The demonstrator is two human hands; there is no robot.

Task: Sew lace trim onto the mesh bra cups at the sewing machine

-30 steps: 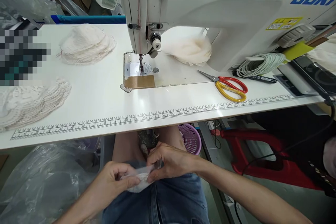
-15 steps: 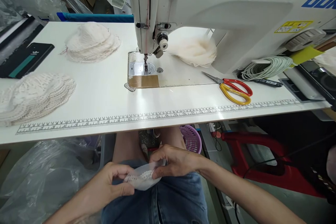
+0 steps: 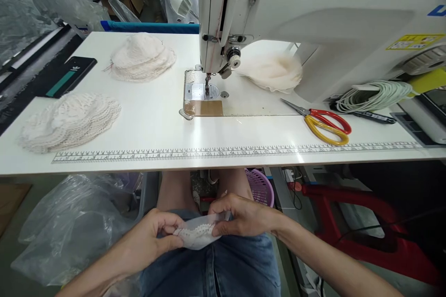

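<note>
Above my lap, a small sheer white fabric piece with lace-like trim is stretched between both hands. My left hand pinches its left end between thumb and fingers. At the other end, my right hand grips it with the thumb on top, hiding that part of the fabric. Beyond the table edge stands a sewing machine, its needle over the metal plate. Two piles lie left of it: a near stack of white lace pieces and a far stack of off-white fabric.
Red-and-yellow scissors lie right of the needle, near a coil of pale cord. Cream sheer fabric rests under the machine arm. A printed ruler runs along the front edge. Below are a plastic bag and a purple basket.
The camera view has shifted, so the table and machine sit further right in the picture. Both hands keep hold of the fabric piece in nearly the same pose.
</note>
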